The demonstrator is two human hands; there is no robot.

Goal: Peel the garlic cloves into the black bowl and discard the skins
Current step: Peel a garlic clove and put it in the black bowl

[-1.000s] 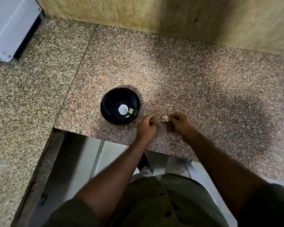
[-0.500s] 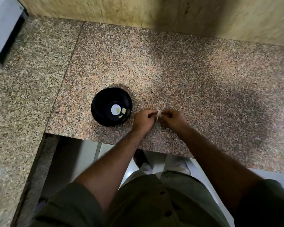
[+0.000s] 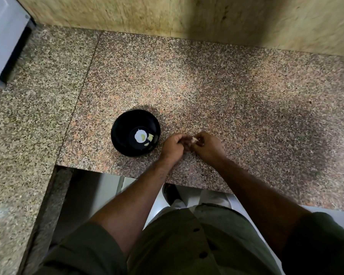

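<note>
A black bowl (image 3: 123, 126) stands on the speckled granite counter (image 3: 207, 86), near its front edge. Inside lie a few pale peeled garlic cloves (image 3: 151, 137) beside a bright white glare spot. Just right of the bowl my left hand (image 3: 173, 145) and my right hand (image 3: 207, 145) meet over the counter, fingers curled. Between their fingertips they pinch a small pale garlic clove (image 3: 195, 139), mostly hidden by the fingers.
A white appliance (image 3: 4, 36) stands at the far left on a lower granite slab (image 3: 28, 116). A yellowish stone wall (image 3: 187, 14) backs the counter. The counter's front edge runs just below my hands, with floor beneath.
My hands have come closer together around the clove, which is now more covered by the fingers. The view has shifted slightly.
</note>
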